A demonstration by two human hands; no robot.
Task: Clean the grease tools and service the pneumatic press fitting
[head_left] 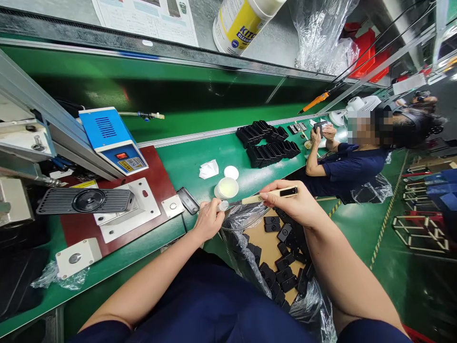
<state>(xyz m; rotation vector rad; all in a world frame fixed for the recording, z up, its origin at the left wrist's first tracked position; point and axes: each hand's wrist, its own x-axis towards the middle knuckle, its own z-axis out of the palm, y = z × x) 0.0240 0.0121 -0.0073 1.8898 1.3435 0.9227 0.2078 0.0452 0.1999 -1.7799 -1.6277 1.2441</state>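
while right fingers (276, 185) grip tool (251, 199) — left fingers (214, 207) pinch tip (223, 205)

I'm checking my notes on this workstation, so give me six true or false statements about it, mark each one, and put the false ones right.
1. The right hand holds a cream-handled tool. True.
2. The left hand is spread flat on the green bench. False: its fingers pinch a small whitish piece near the tool's far end.
3. The white tub is covered. False: it is open, with pale contents showing.
4. Black blocks stand in rows on the bench. True.
5. In the picture, the blue box is right of the tub. False: it is to the left.
6. A co-worker has both hands on a dark piece. True.
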